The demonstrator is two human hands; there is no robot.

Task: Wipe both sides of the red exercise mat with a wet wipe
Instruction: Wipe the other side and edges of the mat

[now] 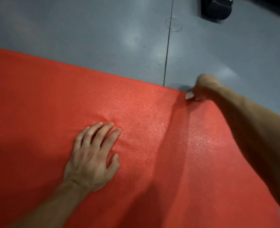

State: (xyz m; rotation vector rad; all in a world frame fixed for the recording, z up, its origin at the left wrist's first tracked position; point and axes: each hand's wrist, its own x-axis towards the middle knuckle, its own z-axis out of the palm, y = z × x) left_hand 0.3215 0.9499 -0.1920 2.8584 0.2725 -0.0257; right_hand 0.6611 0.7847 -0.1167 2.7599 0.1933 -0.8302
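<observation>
The red exercise mat (144,116) lies flat on the grey floor and fills the lower half of the view. My left hand (94,155) rests palm down on it, fingers spread and straight. My right hand (205,88) is stretched out to the mat's far edge, blurred by motion, its fingers curled round a small white wet wipe (189,96) that touches the mat there. A damp sheen shows on the mat between the two hands.
Grey floor (103,38) with a dark seam (168,46) runs beyond the mat. A black object (216,9) stands at the top right corner, well away from the mat.
</observation>
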